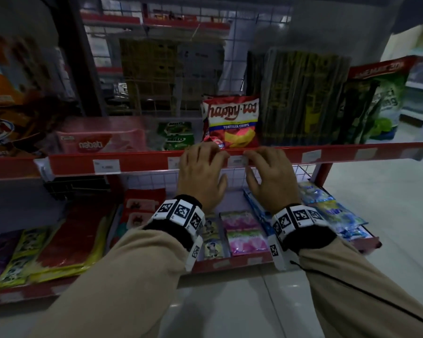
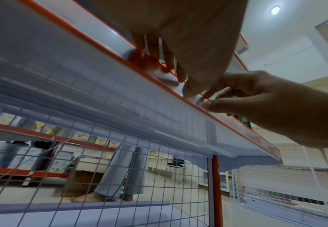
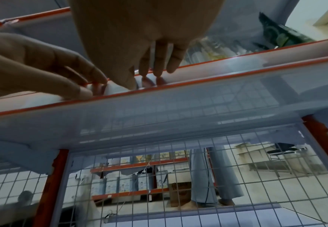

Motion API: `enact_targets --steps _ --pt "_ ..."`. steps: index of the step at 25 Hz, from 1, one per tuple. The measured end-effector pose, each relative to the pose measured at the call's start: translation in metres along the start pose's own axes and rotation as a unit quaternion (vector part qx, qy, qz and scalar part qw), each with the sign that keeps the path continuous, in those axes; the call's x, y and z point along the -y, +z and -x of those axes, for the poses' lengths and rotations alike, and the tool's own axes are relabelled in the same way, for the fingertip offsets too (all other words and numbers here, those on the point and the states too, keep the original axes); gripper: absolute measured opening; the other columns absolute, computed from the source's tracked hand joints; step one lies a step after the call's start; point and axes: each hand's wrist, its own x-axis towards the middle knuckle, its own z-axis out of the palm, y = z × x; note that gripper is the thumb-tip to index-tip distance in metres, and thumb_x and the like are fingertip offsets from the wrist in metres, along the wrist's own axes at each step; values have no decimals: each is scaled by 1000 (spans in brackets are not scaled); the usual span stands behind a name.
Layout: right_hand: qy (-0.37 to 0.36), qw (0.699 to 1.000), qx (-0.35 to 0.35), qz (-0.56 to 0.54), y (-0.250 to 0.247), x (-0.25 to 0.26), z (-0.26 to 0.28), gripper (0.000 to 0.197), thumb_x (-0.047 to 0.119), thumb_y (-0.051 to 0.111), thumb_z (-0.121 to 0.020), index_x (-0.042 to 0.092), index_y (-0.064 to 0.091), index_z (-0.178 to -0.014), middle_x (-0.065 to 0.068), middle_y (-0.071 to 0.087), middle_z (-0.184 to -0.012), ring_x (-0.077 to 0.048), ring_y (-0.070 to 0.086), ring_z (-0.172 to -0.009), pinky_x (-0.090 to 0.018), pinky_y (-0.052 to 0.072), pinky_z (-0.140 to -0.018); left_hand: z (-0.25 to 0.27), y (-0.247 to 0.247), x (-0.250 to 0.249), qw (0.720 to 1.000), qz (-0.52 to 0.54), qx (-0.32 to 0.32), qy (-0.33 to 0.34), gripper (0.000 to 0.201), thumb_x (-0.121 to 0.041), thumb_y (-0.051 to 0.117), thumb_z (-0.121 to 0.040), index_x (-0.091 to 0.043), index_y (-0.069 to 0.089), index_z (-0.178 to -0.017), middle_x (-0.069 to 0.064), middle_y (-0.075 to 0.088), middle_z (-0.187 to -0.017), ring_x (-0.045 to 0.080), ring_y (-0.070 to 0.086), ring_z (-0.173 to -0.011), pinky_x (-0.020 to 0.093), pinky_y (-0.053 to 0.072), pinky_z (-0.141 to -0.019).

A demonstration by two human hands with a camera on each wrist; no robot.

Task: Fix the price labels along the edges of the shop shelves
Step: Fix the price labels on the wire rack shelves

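Grip: left hand (image 1: 200, 170) and right hand (image 1: 269, 174), fingertips resting on red shelf edge strip (image 1: 137, 164) either side of price label (image 1: 237, 161); neither clearly pinching. Label: thin paper, light, easily creased. Handle by corners, sliding within strip.

The head view is dimly lit and softly blurred, its corners darkened and its straight lines bowed by the wide lens. In the left wrist view, glare is cast by a round white ceiling lamp (image 2: 275, 10). Both wrist views are smeared towards the edges.
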Motion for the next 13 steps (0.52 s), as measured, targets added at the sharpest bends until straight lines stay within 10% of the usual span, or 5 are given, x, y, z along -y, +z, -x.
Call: enact_targets --steps 13 --pt "22 995 95 -28 -9 -11 -31 37 42 69 -72 21 51 -96 -2 49 -102 -26 42 -98 -37 26 -77 -3 10 -16 996 -47 -61 -46 35 -31 63 -85 -14 58 -116 10 53 -114 31 47 -107 43 39 -88"
